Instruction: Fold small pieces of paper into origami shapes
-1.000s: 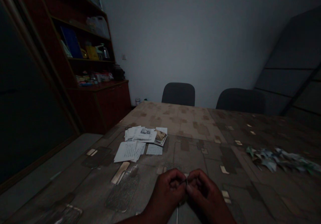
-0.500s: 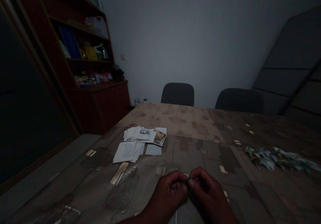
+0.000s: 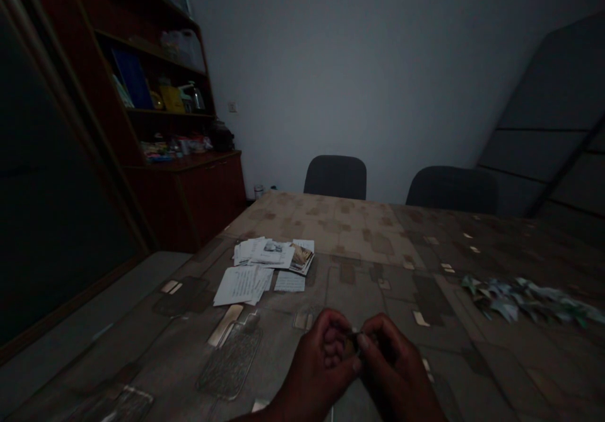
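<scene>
Low over the near side of the table, my left hand [image 3: 321, 362] and my right hand [image 3: 394, 365] meet fingertip to fingertip. Between them is a small, dark, thin piece [image 3: 354, 340], perhaps folded paper; the dim light hides its exact shape. My right thumb and forefinger pinch it. My left forefinger touches its upper edge, with the left thumb lower and the other left fingers curled. Beyond my hands to the left lie loose paper cards [image 3: 243, 283] and a stack of printed cards [image 3: 271, 253]. Far right, a row of folded paper pieces [image 3: 529, 299] rests on the tabletop.
A patterned cloth [image 3: 350, 283] covers the table. Two dark chairs, a left one [image 3: 335, 176] and a right one [image 3: 451, 188], stand at its far side before a pale wall. A reddish cabinet [image 3: 208, 192] with filled shelves stands at the left.
My left fingers have opened out somewhat, the forefinger rising and the thumb moving lower toward the right hand. The small piece between the hands shows more. The cards and folded pieces have not moved.
</scene>
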`<move>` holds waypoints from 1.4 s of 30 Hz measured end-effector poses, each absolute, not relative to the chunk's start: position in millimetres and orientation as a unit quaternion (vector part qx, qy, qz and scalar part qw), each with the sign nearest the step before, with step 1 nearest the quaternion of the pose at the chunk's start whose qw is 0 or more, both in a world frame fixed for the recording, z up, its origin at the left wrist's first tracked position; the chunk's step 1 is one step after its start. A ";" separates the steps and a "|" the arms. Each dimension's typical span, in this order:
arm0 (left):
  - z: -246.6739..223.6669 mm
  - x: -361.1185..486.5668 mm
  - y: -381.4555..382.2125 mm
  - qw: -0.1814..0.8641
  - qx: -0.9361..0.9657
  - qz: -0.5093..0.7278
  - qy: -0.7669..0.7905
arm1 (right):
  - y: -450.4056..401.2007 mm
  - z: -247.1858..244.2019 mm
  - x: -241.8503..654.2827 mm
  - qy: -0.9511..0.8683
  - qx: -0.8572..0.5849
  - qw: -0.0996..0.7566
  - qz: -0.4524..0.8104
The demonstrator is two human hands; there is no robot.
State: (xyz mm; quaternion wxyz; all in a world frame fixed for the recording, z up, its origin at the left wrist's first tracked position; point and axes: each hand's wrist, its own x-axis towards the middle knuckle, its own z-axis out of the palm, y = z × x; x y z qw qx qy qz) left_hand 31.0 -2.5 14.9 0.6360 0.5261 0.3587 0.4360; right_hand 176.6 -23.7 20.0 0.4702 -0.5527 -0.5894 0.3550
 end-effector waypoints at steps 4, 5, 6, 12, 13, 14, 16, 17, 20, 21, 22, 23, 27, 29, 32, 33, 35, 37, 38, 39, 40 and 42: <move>20.3 27.7 -5.0 0.570 0.581 0.442 0.376 | -22.5 20.1 177.3 -0.589 -0.549 0.475 0.355; 22.8 26.6 -5.7 0.554 0.594 0.444 0.378 | -22.2 19.8 177.5 -0.588 -0.548 0.476 0.356; 25.3 25.4 -6.4 0.539 0.607 0.444 0.380 | -22.0 19.3 177.7 -0.587 -0.548 0.479 0.355; 31.4 21.2 -6.6 0.466 0.661 0.423 0.409 | -21.1 15.3 178.8 -0.594 -0.540 0.491 0.336; 31.5 21.3 -6.0 0.458 0.665 0.422 0.412 | -21.1 15.2 178.8 -0.598 -0.540 0.491 0.331; 31.8 21.7 -5.4 0.452 0.667 0.423 0.415 | -21.2 15.4 178.7 -0.602 -0.541 0.491 0.324; 32.6 23.0 -4.2 0.452 0.664 0.425 0.416 | -21.7 16.5 178.2 -0.607 -0.547 0.485 0.313; 33.0 23.9 -3.7 0.457 0.660 0.427 0.415 | -22.1 17.3 177.9 -0.608 -0.552 0.482 0.306; 32.8 26.8 -2.6 0.475 0.637 0.439 0.420 | -23.2 19.3 177.0 -0.611 -0.566 0.475 0.285; 32.2 27.7 -2.3 0.483 0.626 0.444 0.422 | -23.5 19.8 176.7 -0.612 -0.570 0.473 0.278; 31.5 28.5 -1.9 0.492 0.613 0.449 0.425 | -23.6 20.1 176.6 -0.614 -0.571 0.471 0.273; 30.7 29.1 -1.5 0.501 0.601 0.454 0.426 | -23.5 20.5 176.5 -0.616 -0.571 0.470 0.271; 28.7 29.4 0.2 0.514 0.583 0.465 0.425 | -21.7 22.5 177.0 -0.621 -0.561 0.465 0.287; 28.9 28.5 0.5 0.511 0.582 0.469 0.425 | -20.5 24.2 177.5 -0.626 -0.550 0.460 0.307; 28.5 27.1 0.0 0.510 0.581 0.472 0.423 | -19.4 25.7 177.7 -0.639 -0.540 0.445 0.321; 27.8 26.7 -0.2 0.509 0.583 0.473 0.421 | -19.4 25.8 177.4 -0.639 -0.544 0.442 0.318; 26.0 26.3 -0.5 0.503 0.590 0.472 0.419 | -19.7 25.3 176.8 -0.635 -0.551 0.445 0.308; 24.6 26.2 -0.6 0.495 0.598 0.472 0.418 | -20.7 24.7 176.2 -0.632 -0.553 0.455 0.295; 24.5 26.2 -0.8 0.492 0.603 0.470 0.417 | -21.2 24.6 176.0 -0.633 -0.553 0.457 0.290; 24.9 26.2 -1.0 0.488 0.607 0.470 0.417 | -21.7 24.7 176.0 -0.635 -0.553 0.456 0.288; 25.7 26.2 -1.3 0.484 0.611 0.468 0.416 | -22.2 24.9 176.1 -0.636 -0.554 0.455 0.286; 28.4 26.2 -1.9 0.479 0.616 0.464 0.418 | -22.8 25.8 176.6 -0.636 -0.555 0.451 0.289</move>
